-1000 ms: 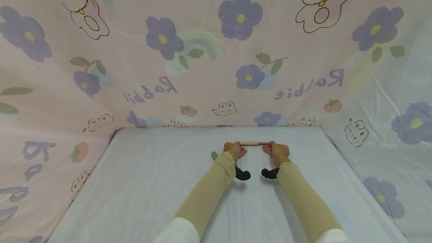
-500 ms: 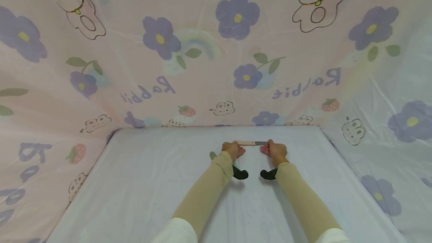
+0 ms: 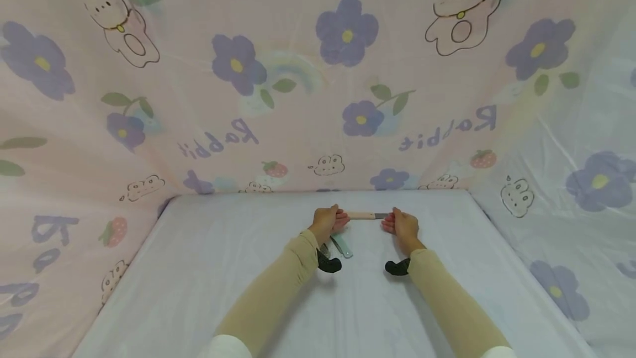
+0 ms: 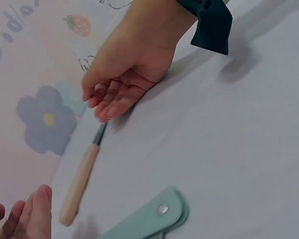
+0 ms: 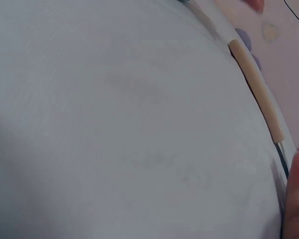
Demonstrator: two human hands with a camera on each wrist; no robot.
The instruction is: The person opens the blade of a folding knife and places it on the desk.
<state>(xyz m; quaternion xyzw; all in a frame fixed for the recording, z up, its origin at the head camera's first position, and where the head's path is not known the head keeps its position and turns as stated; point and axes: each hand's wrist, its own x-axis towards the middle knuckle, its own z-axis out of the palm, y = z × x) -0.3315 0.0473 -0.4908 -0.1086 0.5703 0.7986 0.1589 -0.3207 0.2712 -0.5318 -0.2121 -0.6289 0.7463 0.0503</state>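
A small knife with a pale wooden handle (image 3: pixel 361 216) and a grey blade lies crosswise near the table's far edge. My left hand (image 3: pixel 327 222) is just off the handle's butt; in the left wrist view its fingertips (image 4: pixel 40 211) show a gap to the wood. At the blade end is my right hand (image 3: pixel 404 228), fingers loosely bent, palm partly turned up. The blade (image 4: pixel 100 132) runs in behind the right fingertips, which hide its point. A mint-green flat handle with a round rivet (image 4: pixel 152 216) lies on the table beside my left hand, its other end hidden.
A white cloth covers the table (image 3: pixel 223 269). Behind it and along both sides hang printed curtains (image 3: pixel 298 126) with flowers and rabbits. A dark band with a curved end (image 3: pixel 328 263) sits at my left wrist, another (image 3: pixel 397 267) at the right. A grey patterned piece (image 3: pixel 325 249) shows beside the left wrist.
My left hand has moved left, off the knife's handle, and more of the mint-green handle shows beside it. The right hand stays at the blade end. The head view has tilted slightly.
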